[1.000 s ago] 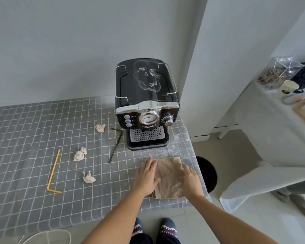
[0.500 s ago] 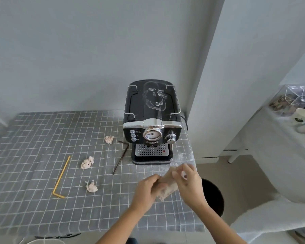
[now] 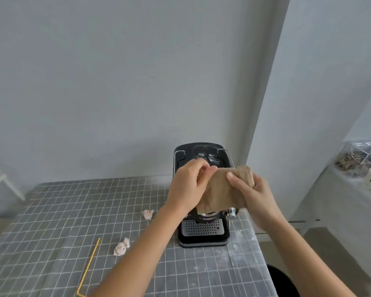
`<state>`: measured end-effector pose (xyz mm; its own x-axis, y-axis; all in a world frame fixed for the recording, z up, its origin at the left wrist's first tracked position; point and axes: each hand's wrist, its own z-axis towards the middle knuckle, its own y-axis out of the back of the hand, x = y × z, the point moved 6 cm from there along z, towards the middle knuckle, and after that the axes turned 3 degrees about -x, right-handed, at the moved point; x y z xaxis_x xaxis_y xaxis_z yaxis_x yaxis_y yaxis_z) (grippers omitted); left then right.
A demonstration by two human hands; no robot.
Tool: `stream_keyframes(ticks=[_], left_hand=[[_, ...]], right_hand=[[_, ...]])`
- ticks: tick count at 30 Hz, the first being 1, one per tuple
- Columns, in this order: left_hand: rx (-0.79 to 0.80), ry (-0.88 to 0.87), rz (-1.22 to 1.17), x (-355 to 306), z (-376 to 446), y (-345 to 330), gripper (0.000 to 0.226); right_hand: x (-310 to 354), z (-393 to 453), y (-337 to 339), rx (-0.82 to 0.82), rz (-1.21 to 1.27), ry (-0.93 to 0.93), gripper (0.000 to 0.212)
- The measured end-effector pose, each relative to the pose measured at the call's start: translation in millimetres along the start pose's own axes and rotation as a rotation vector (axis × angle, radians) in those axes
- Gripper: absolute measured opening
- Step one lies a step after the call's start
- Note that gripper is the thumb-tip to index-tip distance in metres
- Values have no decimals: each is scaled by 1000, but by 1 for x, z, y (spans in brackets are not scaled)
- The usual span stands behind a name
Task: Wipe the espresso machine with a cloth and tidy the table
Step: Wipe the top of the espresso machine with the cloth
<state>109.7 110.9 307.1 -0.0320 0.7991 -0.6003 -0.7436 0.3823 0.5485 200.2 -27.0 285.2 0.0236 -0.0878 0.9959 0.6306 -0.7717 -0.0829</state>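
A black and chrome espresso machine point(image 3: 202, 231) stands at the back right of the grey checked table point(image 3: 51, 211), against the wall corner. In front of its upper half I hold a tan cloth point(image 3: 220, 192) in the air with both hands. My left hand point(image 3: 187, 185) pinches the cloth's left edge and my right hand point(image 3: 252, 190) grips its right side. The cloth and hands hide the machine's dial and buttons. White smears show on the machine's top. Two crumpled paper balls point(image 3: 122, 249) lie on the table left of the machine, and a bent yellow straw point(image 3: 88, 267) lies further left.
A black round bin point(image 3: 284, 282) sits on the floor past the table's right edge. A white side table point(image 3: 351, 189) at the far right carries a clear box and a paper cup. White dust marks the cloth near the machine.
Both hands lifted the cloth off the table's front edge and raised it in front of the machine's upper part. The view tilted upward.
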Motion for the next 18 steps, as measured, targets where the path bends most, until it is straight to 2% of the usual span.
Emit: stream_keyframes(ticks=[2,4,6,8,10,12,13,15,17,18], left_hand=[[-52,8,164,21,9,4,31],[-32,53,357,46,3,4,45],[72,123,515,68,-16,-1,59],[200,216,538,85,-39,-10,70],[272,316,498,96,-58,-18,79],[307,380,498,103,-70,-22,86],[315,393,508,105,-72,-24,87],[311,393,527,104,-74,-27,85],[298,375,535,98,-76,-30,78],[294,373,531,96,-77,-30,74]], right_hand=[[19,24,-7,-62,-50,42,4],[35,49,-6,-184,-202,116,11],[51,66,-7,-298,-405,235,22],[61,73,-16,-349,-583,362,26],[52,74,-38,-182,-787,399,39],[17,77,-57,125,-997,231,69],[-2,78,-60,215,-1080,104,79],[-24,83,-64,232,-1096,-32,74],[-37,92,-75,167,-1117,-43,69],[-44,96,-81,115,-1156,-37,73]])
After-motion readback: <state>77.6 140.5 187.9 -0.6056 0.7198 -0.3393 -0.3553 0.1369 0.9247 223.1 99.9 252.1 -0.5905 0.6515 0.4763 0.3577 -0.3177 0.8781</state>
